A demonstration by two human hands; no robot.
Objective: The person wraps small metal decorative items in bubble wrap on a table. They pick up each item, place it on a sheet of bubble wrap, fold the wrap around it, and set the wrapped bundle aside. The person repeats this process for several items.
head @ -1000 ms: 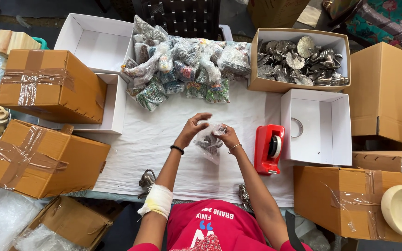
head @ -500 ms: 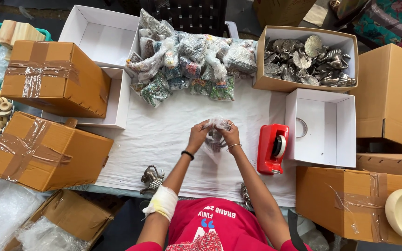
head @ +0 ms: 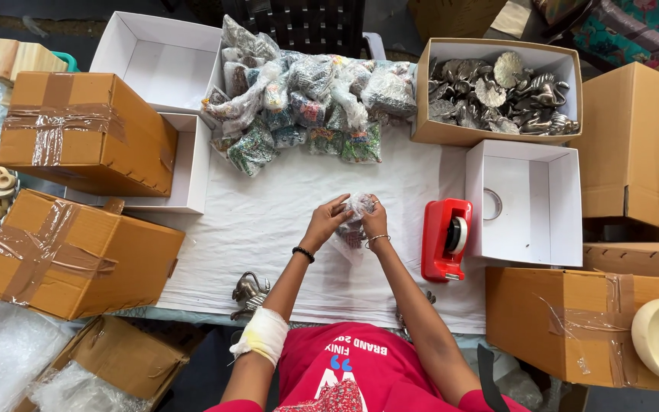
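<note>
My left hand (head: 328, 221) and my right hand (head: 376, 220) both grip a small item wrapped in clear plastic (head: 356, 217) above the white cloth of the table (head: 268, 229). The fingers pinch the plastic at its top. What is inside the wrap is too small to tell. A pile of filled plastic bags (head: 306, 107) lies beyond my hands. A red tape dispenser (head: 445, 238) stands just right of my right hand.
An open white box (head: 526, 200) sits right of the dispenser. A cardboard box of metal figurines (head: 497, 91) is at the far right, empty white boxes (head: 158, 57) at the far left. Taped cardboard boxes (head: 78, 130) flank both sides. A metal figurine (head: 249, 292) lies at the near edge.
My hands have come together on the wrapped item and moved slightly away from me, toward the pile of bags; a second ago they were more apart.
</note>
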